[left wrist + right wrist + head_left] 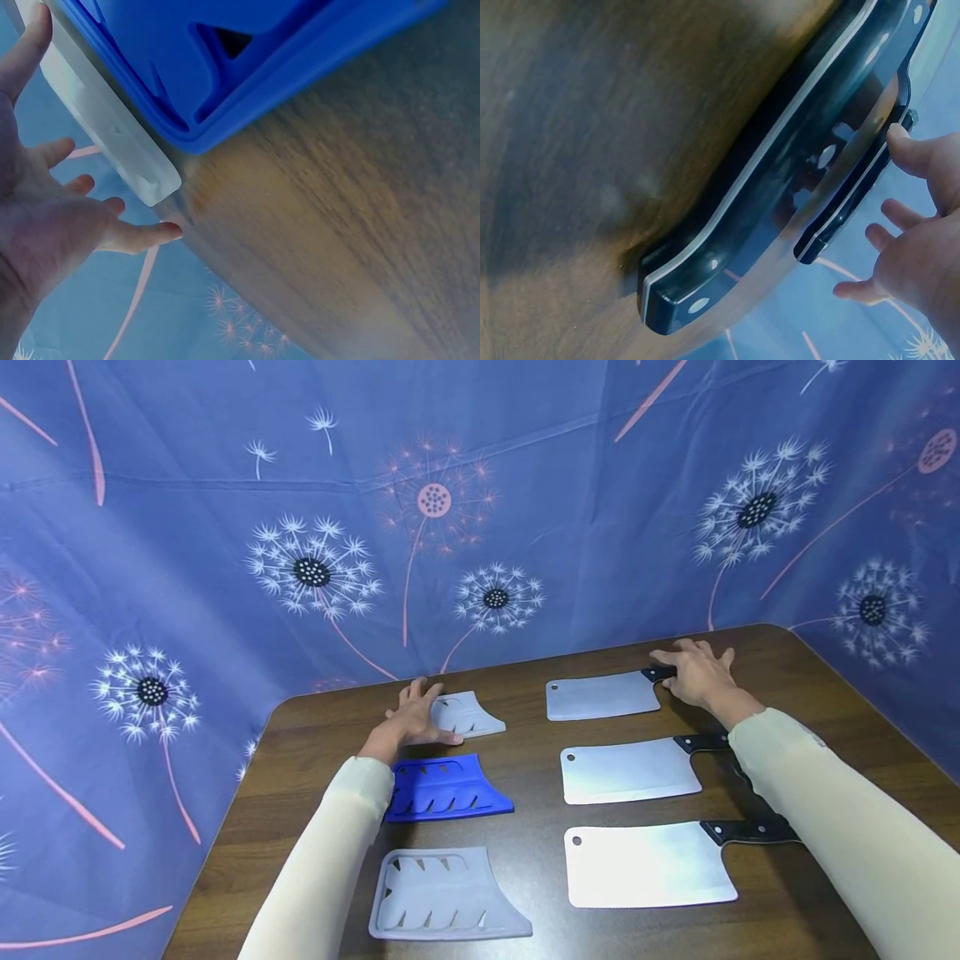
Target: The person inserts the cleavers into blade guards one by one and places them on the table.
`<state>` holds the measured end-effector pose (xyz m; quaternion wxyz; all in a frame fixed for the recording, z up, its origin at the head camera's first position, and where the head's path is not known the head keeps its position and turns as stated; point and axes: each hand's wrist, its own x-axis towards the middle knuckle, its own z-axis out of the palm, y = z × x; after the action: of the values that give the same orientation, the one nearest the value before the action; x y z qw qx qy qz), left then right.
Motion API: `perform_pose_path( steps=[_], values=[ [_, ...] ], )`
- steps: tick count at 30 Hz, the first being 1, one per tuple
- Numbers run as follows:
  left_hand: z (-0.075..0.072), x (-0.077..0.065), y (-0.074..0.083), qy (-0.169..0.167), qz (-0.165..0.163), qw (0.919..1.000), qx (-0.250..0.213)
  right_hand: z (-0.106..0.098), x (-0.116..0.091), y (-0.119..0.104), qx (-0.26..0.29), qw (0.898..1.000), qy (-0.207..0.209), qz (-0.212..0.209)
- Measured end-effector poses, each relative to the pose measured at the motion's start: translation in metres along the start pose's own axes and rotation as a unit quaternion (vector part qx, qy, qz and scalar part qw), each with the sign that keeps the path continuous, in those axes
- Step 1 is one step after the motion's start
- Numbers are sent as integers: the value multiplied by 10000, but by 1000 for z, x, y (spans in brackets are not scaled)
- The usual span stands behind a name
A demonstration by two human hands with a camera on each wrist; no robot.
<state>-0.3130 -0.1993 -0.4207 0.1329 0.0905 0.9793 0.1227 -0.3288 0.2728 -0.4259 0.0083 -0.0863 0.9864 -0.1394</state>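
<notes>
My left hand (411, 718) is at the far white blade guard (467, 713), its fingers spread over the guard's left end. In the left wrist view that left hand (52, 202) has its fingers stretched out beside the white guard's edge. At the far right, my right hand (699, 675) reaches over the black handle of the far cleaver (603, 697). The right wrist view shows the right hand (922, 255) with fingers extended and apart, the thumb tip close to that handle (840, 210). Whether it touches the handle is hard to tell.
A blue blade guard (442, 789) and a larger pale guard (448, 893) lie nearer on the left of the wooden table (300, 777). Right of them lie a middle cleaver (630, 772) and a near cleaver (645, 867). Blue patterned cloth (570, 527) hangs behind.
</notes>
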Motion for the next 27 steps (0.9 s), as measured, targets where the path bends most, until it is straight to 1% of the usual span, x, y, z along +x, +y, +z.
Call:
perform_pose_path(
  steps=[3,7,10,13,19,27],
  values=[
    [-1,1,1,-122,45,9999,-27,0,2,1,40,10000,-19,-2],
    [-2,2,2,-262,147,9995,33,1,5,3,107,9998,-172,43],
    [-2,3,2,-292,218,9993,74,2,5,3,128,9995,-282,81],
    [-2,4,2,-326,248,9991,126,3,5,4,164,9994,-303,91],
    [-1,6,3,-442,179,9986,237,7,5,3,246,9994,-244,98],
    [-4,6,5,-474,164,9983,311,5,5,3,214,9991,-371,37]
  ],
)
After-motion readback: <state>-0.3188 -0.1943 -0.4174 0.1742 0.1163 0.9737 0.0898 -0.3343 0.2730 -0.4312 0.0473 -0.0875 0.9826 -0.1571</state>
